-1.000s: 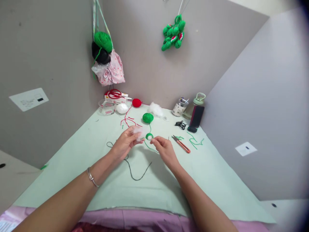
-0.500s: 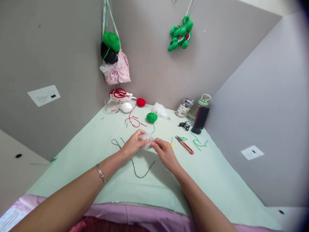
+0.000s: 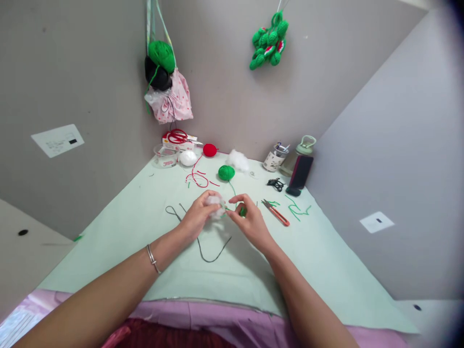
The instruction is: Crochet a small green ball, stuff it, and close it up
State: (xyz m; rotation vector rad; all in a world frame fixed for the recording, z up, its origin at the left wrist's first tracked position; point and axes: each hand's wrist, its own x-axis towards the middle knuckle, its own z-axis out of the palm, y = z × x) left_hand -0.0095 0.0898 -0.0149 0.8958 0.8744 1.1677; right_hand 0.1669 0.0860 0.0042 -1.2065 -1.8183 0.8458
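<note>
My left hand (image 3: 199, 212) is closed on a tuft of white stuffing (image 3: 214, 207), pinched between thumb and fingers. Just to its right, my right hand (image 3: 248, 217) has its thumb and index finger apart at the tips. A small green yarn piece (image 3: 242, 211) shows in the gap, seemingly held by the curled fingers; its shape is mostly hidden. Yarn from the green ball (image 3: 226, 172) runs down behind this hand. A dark cord (image 3: 210, 261) lies looped on the table below my hands.
Orange-handled thread snips (image 3: 277, 213) and green yarn scraps (image 3: 297, 209) lie to the right. Toward the back are a red yarn ball (image 3: 210, 150), a white ball (image 3: 188, 158), more stuffing (image 3: 237, 160), a pen cup (image 3: 274, 159), a phone (image 3: 301, 172) and a bottle (image 3: 306, 146).
My right thumb and index finger have spread apart and drawn slightly away from the stuffing. The green yarn piece now shows between them. The camera view has shifted slightly.
</note>
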